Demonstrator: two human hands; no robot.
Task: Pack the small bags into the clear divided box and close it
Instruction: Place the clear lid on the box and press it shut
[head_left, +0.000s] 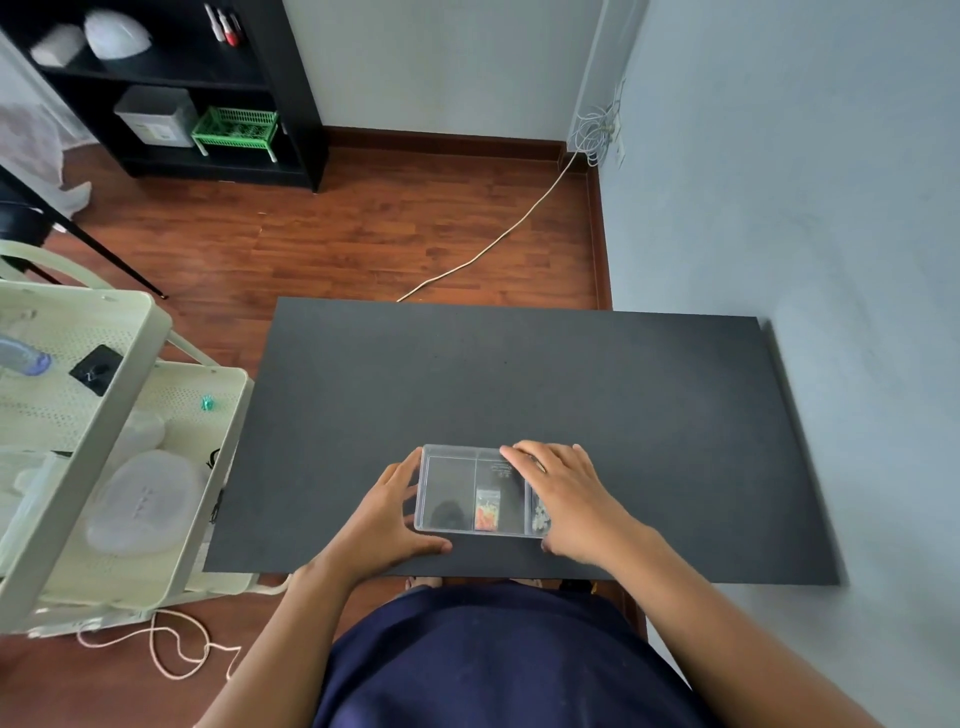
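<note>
The clear divided box lies near the front edge of the black table, lid down flat on it. Through the lid I see a small bag with orange pieces in the middle compartment and a small bag with pale pieces in the right one. My left hand cups the box's left side, fingers against its wall. My right hand lies flat on top of the lid's right part, fingers spread, covering most of the right compartment.
A pale green trolley with lidded containers stands against the table's left side. The wall runs along the table's right edge. A black shelf unit stands at the back left, and a cord crosses the wooden floor.
</note>
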